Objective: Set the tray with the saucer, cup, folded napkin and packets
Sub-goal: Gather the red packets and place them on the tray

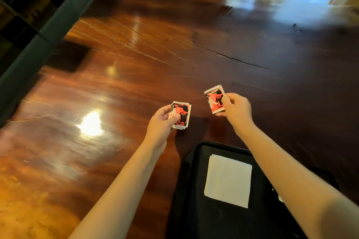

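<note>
Red-and-black packets are pinched in both hands above the polished wooden table [136, 48]: the left hand [162, 121] grips a small stack of packets [181, 115], the right hand [236, 109] one packet [214, 99]. Nearer, a folded white napkin [228, 180] lies flat on the black tray [196, 209].

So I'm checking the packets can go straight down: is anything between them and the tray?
Nothing visible blocks them. The left hand and right hand each hold packets over bare table beyond the tray; only the napkin lies on the part that shows.
</note>
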A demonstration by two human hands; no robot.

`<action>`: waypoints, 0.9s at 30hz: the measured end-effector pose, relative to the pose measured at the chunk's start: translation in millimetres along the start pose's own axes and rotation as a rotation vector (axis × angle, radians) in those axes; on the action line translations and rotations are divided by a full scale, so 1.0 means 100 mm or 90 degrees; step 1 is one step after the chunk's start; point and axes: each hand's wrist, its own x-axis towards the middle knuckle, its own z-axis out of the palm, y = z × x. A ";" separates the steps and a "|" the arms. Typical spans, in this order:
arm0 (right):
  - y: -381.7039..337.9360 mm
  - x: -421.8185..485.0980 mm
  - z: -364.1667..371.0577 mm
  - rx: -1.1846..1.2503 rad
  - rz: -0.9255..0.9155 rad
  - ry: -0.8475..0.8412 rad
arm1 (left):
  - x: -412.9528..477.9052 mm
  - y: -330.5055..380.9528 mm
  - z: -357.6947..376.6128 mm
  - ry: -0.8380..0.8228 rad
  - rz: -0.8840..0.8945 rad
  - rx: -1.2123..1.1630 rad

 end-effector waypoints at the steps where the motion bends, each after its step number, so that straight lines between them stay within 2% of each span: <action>1: -0.10 -0.15 -0.01 0.124 0.083 -0.029 | -0.06 0.02 0.02 -0.007 0.003 0.001; 3: -0.23 -0.46 0.00 0.219 0.155 -0.073 | -0.20 0.05 0.06 -0.034 0.010 -0.004; 4: -0.27 -0.62 0.00 0.234 0.154 -0.083 | -0.28 0.07 0.08 -0.051 0.014 -0.010; 8: -0.25 -1.09 0.02 0.223 0.064 -0.062 | -0.59 0.12 0.11 -0.106 0.031 -0.037; 13: -0.19 -1.52 -0.11 0.242 0.029 -0.025 | -0.94 0.10 0.03 -0.185 0.017 -0.103; 19: 0.01 -1.90 -0.28 0.241 0.039 0.012 | -1.33 0.04 0.09 -0.281 -0.005 -0.098; 22: 0.15 -2.08 -0.36 0.247 0.054 0.017 | -1.50 -0.07 0.15 -0.267 -0.014 -0.071; 27: 0.48 -2.42 -0.51 0.242 0.061 -0.025 | -1.70 -0.41 0.31 -0.206 0.002 0.073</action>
